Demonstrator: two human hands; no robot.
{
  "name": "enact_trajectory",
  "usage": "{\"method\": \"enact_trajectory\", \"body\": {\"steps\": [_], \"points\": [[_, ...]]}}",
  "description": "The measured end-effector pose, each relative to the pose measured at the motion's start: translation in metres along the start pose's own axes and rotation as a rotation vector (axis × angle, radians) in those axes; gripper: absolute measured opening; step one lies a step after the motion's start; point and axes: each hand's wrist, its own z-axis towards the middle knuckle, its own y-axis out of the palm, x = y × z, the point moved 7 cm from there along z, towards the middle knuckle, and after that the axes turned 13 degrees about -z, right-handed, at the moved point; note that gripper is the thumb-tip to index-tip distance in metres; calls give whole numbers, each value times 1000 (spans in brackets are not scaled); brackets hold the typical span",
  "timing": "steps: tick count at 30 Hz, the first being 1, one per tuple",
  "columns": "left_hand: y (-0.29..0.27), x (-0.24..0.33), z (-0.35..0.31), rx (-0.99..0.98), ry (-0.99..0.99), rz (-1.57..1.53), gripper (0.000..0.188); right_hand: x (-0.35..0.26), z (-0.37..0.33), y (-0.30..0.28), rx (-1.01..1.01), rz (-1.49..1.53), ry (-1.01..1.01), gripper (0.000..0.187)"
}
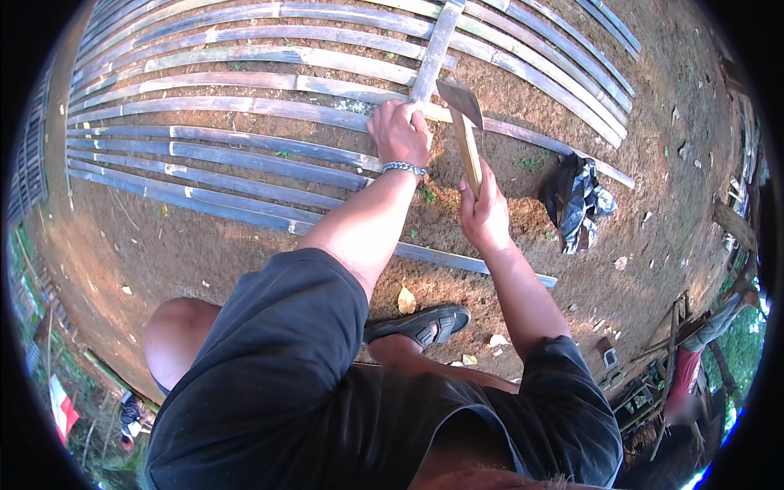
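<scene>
Head view: left hand [400, 131] fingers clamped on upright bamboo slat [435, 49], long axis running away across the ground-laid slats [245, 147]; right hand [483, 214] fingers closed on hatchet [462, 122] handle (blade just right of slat).

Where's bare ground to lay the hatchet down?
Free: dirt between the black bag and the right hand, and bare dirt left of the sandal, below the bamboo slats. Crowded: the slats around the left hand, where the hatchet hangs.
</scene>
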Motion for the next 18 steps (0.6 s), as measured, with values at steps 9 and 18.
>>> {"method": "enact_trajectory", "body": {"steps": [9, 18], "points": [[-7, 6, -1, 5, 18, 5, 11, -1, -10, 10, -52, 5, 48, 49], [-3, 1, 1, 21, -26, 10, 12, 11, -26, -2, -118, -58, 216, 48]]}}
